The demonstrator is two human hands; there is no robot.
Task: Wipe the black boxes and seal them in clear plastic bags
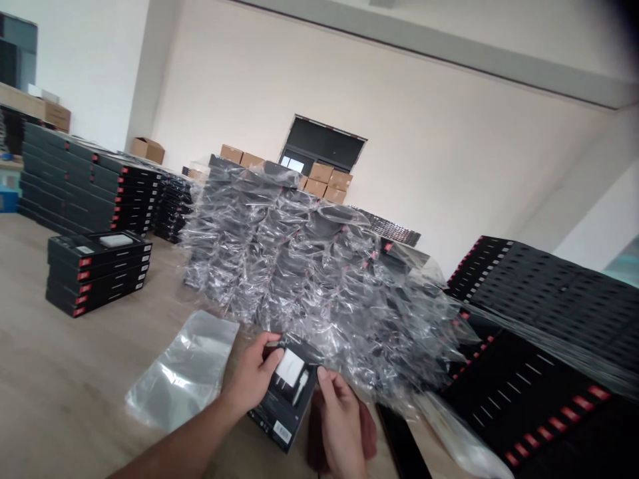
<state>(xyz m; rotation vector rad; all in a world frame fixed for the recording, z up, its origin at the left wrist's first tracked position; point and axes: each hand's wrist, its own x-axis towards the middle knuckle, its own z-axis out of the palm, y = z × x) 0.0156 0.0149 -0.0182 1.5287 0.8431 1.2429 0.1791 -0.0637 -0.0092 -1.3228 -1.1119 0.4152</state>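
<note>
A small black box (285,407) printed with a white charger plug and cable is tilted up between my hands. My left hand (253,372) is closed on its upper left edge, thumb over the front. At the upper right corner, my right hand (341,416) pinches the box between thumb and fingers. Behind the right hand lies a dark red object (368,432), mostly hidden. Clear plastic bags (187,369) lie flat on the table to the left of my left hand.
A large pile of plastic-wrapped black boxes (299,259) stands just beyond my hands. A short stack of boxes (97,269) is on the wooden table (30,372) at left, with taller stacks (74,176) behind. More black boxes (529,392) line the right side, beside a dark flat strip (402,442).
</note>
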